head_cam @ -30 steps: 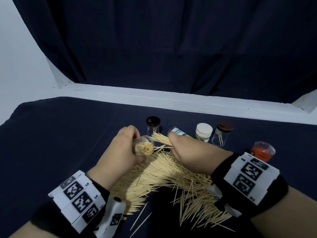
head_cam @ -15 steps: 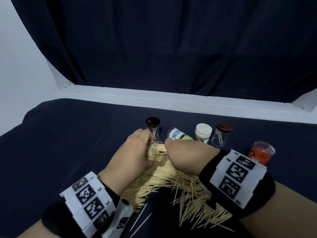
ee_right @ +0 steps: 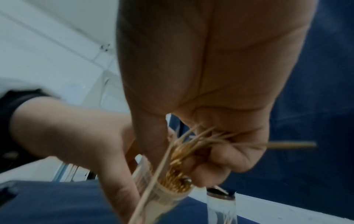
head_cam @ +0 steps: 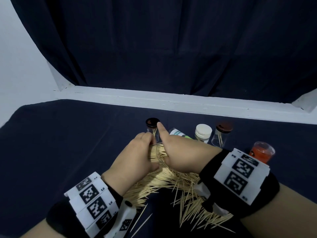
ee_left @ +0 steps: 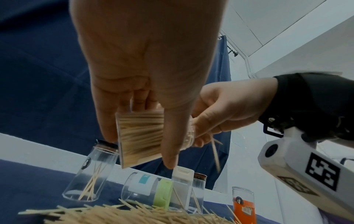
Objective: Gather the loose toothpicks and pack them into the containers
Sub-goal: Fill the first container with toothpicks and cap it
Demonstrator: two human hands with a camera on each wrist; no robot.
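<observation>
My left hand (head_cam: 139, 152) grips a clear toothpick container (ee_left: 139, 139) that lies nearly level and is packed with toothpicks, its mouth turned to the right. My right hand (head_cam: 180, 152) meets that mouth and pinches a bundle of toothpicks (ee_right: 193, 145) against it, with its index finger pointing forward. One stray toothpick sticks out below the container's rim (ee_right: 172, 191). Both hands hover over the big pile of loose toothpicks (head_cam: 171, 182) on the dark cloth.
A row of containers stands behind the hands: a black-lidded jar (head_cam: 152, 126) with a few picks, a green-labelled tube (head_cam: 178, 133) lying down, a white-lidded one (head_cam: 203, 133), a brown-lidded jar (head_cam: 223, 134) and an orange one (head_cam: 262, 152). A white ledge (head_cam: 171, 103) borders the cloth.
The hands have closed together: the right hand brought its bundle to the container's mouth and now pushes it in. Both hands shifted slightly forward, and the right index finger straightened.
</observation>
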